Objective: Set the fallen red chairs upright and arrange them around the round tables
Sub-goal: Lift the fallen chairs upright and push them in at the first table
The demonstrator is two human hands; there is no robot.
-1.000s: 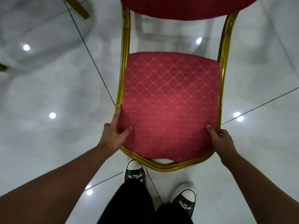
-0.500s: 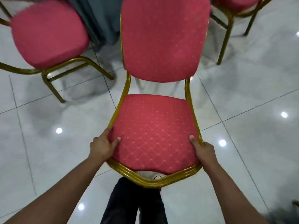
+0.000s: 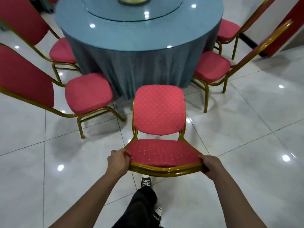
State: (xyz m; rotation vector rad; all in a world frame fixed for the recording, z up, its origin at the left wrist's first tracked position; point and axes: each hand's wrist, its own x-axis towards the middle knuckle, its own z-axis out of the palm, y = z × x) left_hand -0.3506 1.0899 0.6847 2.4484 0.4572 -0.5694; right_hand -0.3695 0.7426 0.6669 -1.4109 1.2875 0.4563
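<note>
Round table [image 3: 139,35] now in view ahead; left hand [image 3: 117,160], right hand [image 3: 212,166] clamped on held chair [image 3: 158,111] seat's front corners.

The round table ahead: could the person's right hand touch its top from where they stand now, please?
Probably not. The right hand and the left hand both grip the seat frame of the carried chair, whose backrest stands between the person and the round table, and bare floor lies before the cloth.

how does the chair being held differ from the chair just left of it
The held chair is gripped at its seat edge by the left hand and right hand, backrest toward the round table. The left chair stands untouched, seat toward the table. Both have red cushions and gold frames.
</note>
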